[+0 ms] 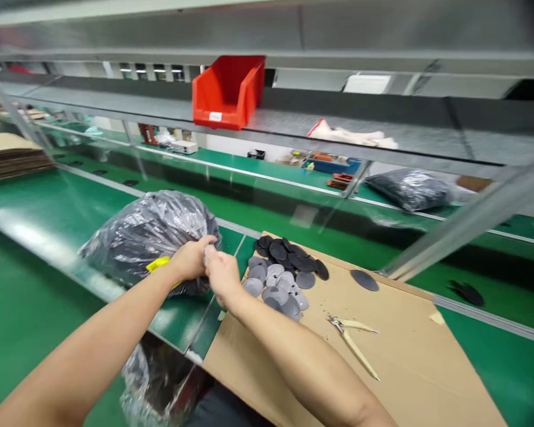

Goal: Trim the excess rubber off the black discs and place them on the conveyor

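A bulging clear plastic bag (149,237) full of dark parts lies on the green bench. My left hand (191,258) is closed on the bag's right end. Right beside it, my right hand (220,271) pinches the same bunched plastic, so the two hands touch. A yellow band (158,264) shows at my left wrist. Just right of my hands, a heap of grey and black discs (282,271) rests on a cardboard sheet (396,344).
Cutting pliers (351,335) lie on the cardboard, and a single dark disc (365,280) sits farther back. A red bin (226,92) stands on the metal shelf above. Another plastic bag (412,188) lies at the back right. Stacked cardboard (9,157) is far left.
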A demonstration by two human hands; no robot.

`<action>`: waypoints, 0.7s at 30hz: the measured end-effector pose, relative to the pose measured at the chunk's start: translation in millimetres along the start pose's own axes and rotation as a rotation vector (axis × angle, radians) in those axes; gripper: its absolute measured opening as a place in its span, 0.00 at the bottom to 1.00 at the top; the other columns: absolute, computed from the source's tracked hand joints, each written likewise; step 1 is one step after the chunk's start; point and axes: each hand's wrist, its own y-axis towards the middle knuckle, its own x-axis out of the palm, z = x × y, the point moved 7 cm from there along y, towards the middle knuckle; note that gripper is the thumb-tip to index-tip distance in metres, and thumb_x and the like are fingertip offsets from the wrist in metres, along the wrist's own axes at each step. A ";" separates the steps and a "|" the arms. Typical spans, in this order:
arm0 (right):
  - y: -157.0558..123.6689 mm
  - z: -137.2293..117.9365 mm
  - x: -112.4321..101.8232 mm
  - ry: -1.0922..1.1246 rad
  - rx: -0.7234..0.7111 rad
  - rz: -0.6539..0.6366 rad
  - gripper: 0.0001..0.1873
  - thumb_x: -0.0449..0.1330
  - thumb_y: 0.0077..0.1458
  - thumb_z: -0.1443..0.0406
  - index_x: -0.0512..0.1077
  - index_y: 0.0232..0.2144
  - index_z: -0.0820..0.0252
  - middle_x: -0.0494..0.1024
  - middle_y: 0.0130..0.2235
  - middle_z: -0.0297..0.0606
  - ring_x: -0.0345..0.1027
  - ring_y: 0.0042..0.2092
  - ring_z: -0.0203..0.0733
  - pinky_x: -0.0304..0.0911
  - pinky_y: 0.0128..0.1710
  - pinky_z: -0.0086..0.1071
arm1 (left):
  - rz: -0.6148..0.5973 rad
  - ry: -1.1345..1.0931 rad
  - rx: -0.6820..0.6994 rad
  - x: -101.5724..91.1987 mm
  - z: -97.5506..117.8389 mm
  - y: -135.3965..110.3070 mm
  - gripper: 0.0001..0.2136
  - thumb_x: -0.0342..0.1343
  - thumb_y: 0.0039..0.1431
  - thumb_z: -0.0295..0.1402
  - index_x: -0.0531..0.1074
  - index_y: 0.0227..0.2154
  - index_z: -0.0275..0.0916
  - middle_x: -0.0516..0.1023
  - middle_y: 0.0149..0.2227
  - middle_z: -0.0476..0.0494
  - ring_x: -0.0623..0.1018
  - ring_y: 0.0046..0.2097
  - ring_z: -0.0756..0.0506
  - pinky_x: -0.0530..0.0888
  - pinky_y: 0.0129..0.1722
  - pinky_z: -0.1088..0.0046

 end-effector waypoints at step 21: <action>67.3 -192.8 -135.5 -1.217 -0.900 0.317 0.09 0.52 0.58 0.62 0.69 0.37 0.59 0.73 0.39 0.42 0.67 0.42 0.43 0.62 0.46 0.37 | 0.607 0.221 0.354 -6.0 -2.7 -58.2 0.03 0.57 0.54 0.32 0.72 0.31 0.40 0.73 0.29 0.43 0.71 0.36 0.40 0.65 0.40 0.60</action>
